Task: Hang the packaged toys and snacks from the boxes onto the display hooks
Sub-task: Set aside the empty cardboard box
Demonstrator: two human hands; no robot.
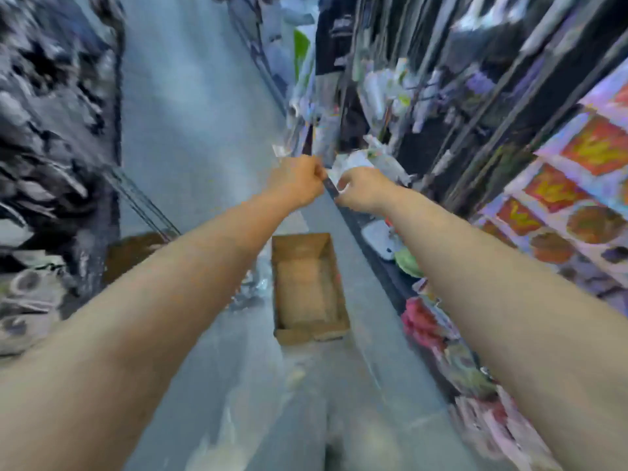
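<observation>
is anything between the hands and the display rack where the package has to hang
Nothing visible does. Both hands, left and right, are already up at the rack with a pale package between them. The frame is too blurred to show the hook itself.

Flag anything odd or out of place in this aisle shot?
Mostly the cardboard box: it sits open on the aisle floor and looks empty, with crumpled clear wrap loose beside it. Both the left hand and right hand are closed at the rack; the blur hides what they grip.
</observation>
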